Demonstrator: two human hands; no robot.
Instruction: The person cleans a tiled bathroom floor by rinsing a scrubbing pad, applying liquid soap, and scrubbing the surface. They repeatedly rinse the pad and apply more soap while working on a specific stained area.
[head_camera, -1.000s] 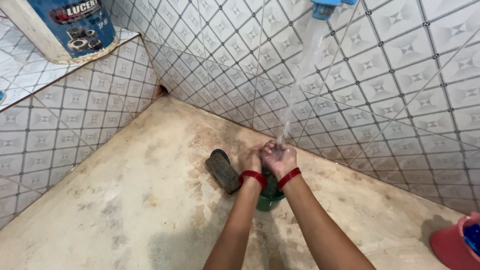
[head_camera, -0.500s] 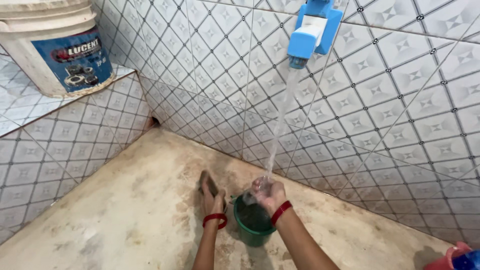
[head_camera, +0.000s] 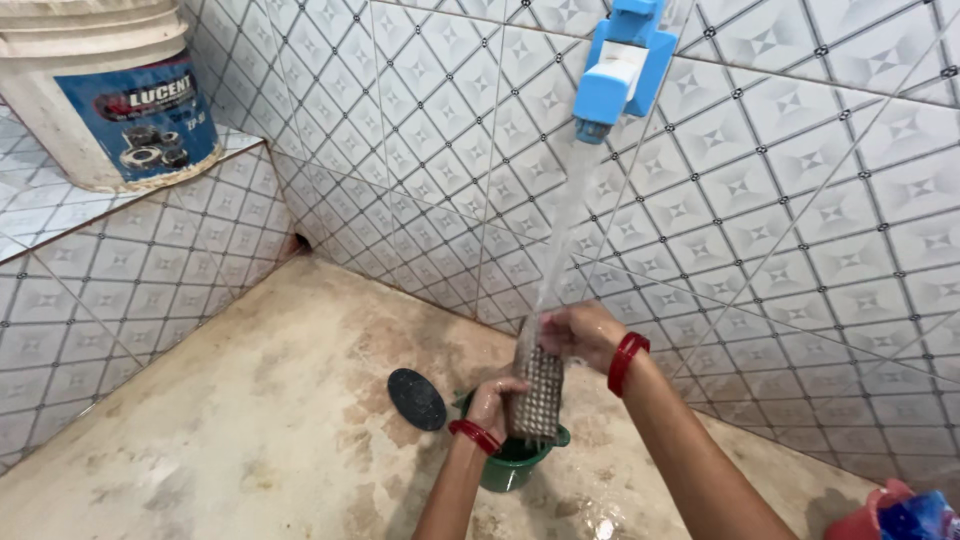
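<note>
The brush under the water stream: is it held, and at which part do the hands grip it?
Yes. Both hands hold the scrubbing brush upright, bristles facing the camera: the right hand at its upper end, the left hand at its lower edge.

bucket: big white plastic tub (head_camera: 95, 90) up on the tiled ledge (head_camera: 40, 215), top left corner
label: blue wraparound sticker (head_camera: 140, 115), red oval, small grey pictures

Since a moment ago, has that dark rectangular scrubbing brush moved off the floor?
Yes. The dark rectangular scrubbing brush has come up off the floor left of the green bucket. The left hand and right hand hold it above the bucket.
</note>
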